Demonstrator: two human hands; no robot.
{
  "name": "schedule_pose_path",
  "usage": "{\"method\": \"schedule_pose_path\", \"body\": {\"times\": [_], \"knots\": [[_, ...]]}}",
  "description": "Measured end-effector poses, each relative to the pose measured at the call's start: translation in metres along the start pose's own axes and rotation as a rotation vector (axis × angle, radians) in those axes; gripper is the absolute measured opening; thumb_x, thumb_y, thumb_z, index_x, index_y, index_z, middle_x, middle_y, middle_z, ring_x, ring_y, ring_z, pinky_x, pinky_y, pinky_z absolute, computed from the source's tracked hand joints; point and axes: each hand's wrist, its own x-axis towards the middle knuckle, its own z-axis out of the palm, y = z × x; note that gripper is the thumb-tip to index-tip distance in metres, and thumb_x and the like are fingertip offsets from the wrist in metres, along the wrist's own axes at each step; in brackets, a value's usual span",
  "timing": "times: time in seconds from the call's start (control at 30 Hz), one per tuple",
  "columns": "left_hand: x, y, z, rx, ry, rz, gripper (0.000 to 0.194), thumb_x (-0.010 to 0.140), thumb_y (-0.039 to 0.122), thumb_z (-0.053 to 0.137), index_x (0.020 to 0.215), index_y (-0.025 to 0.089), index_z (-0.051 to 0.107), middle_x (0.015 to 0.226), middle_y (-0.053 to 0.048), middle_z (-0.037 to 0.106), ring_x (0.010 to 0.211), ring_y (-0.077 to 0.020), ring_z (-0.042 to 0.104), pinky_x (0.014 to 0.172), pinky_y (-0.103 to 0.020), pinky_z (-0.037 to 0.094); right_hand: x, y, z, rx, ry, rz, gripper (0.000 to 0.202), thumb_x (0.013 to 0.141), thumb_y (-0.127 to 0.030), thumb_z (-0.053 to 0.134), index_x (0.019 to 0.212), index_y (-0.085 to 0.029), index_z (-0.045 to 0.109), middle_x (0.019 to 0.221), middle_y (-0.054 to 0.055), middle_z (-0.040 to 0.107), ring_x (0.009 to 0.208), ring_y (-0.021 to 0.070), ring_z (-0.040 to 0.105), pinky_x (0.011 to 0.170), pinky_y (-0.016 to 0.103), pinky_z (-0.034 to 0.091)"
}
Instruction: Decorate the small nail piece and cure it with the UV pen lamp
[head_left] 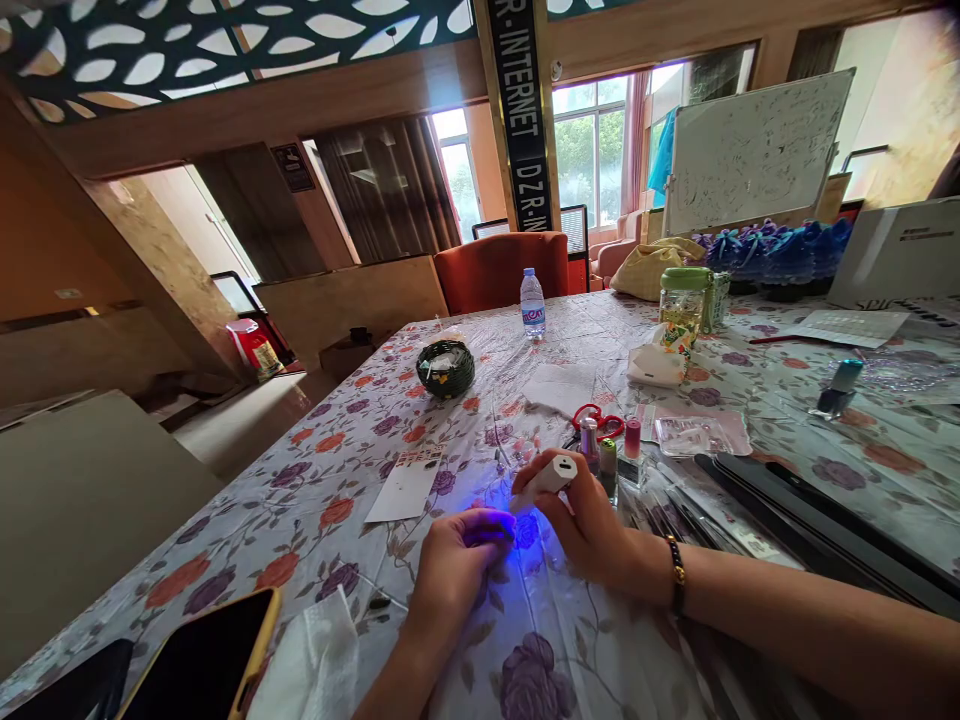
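Note:
My right hand [589, 535] is closed around a small white handheld UV lamp [551, 480], tilted down to the left. Blue-violet light from it falls on the fingertips of my left hand [457, 555] and on the tablecloth beside them. The left fingers are curled and pressed together; whatever they may hold is hidden by the fingers and the glare. Just beyond my right hand stand several nail polish bottles, among them a pink-capped bottle [633, 450] and a green-capped bottle [608, 470]. Red-handled scissors [598, 420] lie behind these.
A white card [405, 487] lies left of my hands. Nearer are a tissue [311, 660] and a yellow-cased phone [206, 660]. To the right lie slim tools [690, 515] and a black case [825, 530]. Farther back stand a woven basket [445, 370] and a water bottle [532, 305].

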Motion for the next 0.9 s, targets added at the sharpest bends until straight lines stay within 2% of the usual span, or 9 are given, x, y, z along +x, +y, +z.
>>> {"method": "schedule_pose_path", "body": {"times": [0.2, 0.33, 0.5, 0.67, 0.8, 0.9], "knots": [[-0.0002, 0.0000, -0.0004, 0.021, -0.022, 0.035, 0.026, 0.050, 0.009, 0.057, 0.072, 0.014, 0.068, 0.062, -0.003, 0.065, 0.059, -0.0135, 0.058, 0.055, -0.021, 0.044, -0.0003, -0.0002, -0.0019, -0.044, -0.068, 0.001, 0.008, 0.085, -0.021, 0.038, 0.092, -0.020, 0.035, 0.076, 0.003, 0.053, 0.069, 0.0170, 0.052, 0.066, 0.031, 0.043], [0.0013, -0.0030, -0.0013, 0.039, -0.016, 0.016, 0.028, 0.051, 0.010, 0.056, 0.077, 0.014, 0.068, 0.063, -0.003, 0.065, 0.054, -0.0123, 0.056, 0.049, -0.020, 0.042, -0.0003, 0.0016, -0.0018, -0.022, -0.021, -0.051, 0.013, 0.086, -0.020, 0.036, 0.099, -0.020, 0.034, 0.087, 0.006, 0.054, 0.073, 0.0170, 0.053, 0.067, 0.031, 0.043], [0.0027, -0.0040, -0.0013, 0.010, -0.031, 0.033, 0.024, 0.052, 0.011, 0.059, 0.074, 0.014, 0.068, 0.065, -0.003, 0.066, 0.061, -0.0141, 0.059, 0.057, -0.022, 0.044, -0.0019, 0.0018, -0.0018, -0.016, -0.085, -0.028, 0.016, 0.085, -0.021, 0.039, 0.100, -0.019, 0.034, 0.081, 0.005, 0.054, 0.067, 0.0169, 0.052, 0.063, 0.031, 0.044], [0.0007, -0.0012, -0.0002, 0.031, -0.007, 0.011, 0.025, 0.051, 0.013, 0.062, 0.074, 0.015, 0.068, 0.061, -0.002, 0.065, 0.056, -0.0138, 0.058, 0.052, -0.021, 0.043, -0.0015, 0.0020, -0.0005, -0.022, 0.007, -0.041, 0.013, 0.086, -0.019, 0.036, 0.098, -0.020, 0.035, 0.087, 0.005, 0.054, 0.074, 0.0172, 0.053, 0.068, 0.032, 0.043], [0.0005, -0.0004, -0.0001, 0.020, -0.003, 0.029, 0.022, 0.051, 0.014, 0.062, 0.072, 0.015, 0.069, 0.064, -0.003, 0.066, 0.064, -0.0153, 0.060, 0.061, -0.023, 0.045, -0.0015, 0.0025, -0.0005, -0.018, -0.038, -0.014, 0.010, 0.085, -0.021, 0.037, 0.095, -0.019, 0.036, 0.080, 0.004, 0.053, 0.068, 0.0168, 0.051, 0.065, 0.031, 0.043], [0.0014, -0.0016, -0.0004, 0.020, -0.005, 0.026, 0.023, 0.051, 0.013, 0.062, 0.073, 0.015, 0.068, 0.066, -0.003, 0.067, 0.064, -0.0153, 0.060, 0.061, -0.023, 0.045, -0.0016, 0.0020, -0.0012, -0.041, -0.015, -0.028, 0.015, 0.084, -0.020, 0.039, 0.099, -0.019, 0.036, 0.083, 0.005, 0.052, 0.070, 0.0172, 0.051, 0.066, 0.032, 0.043]]}}
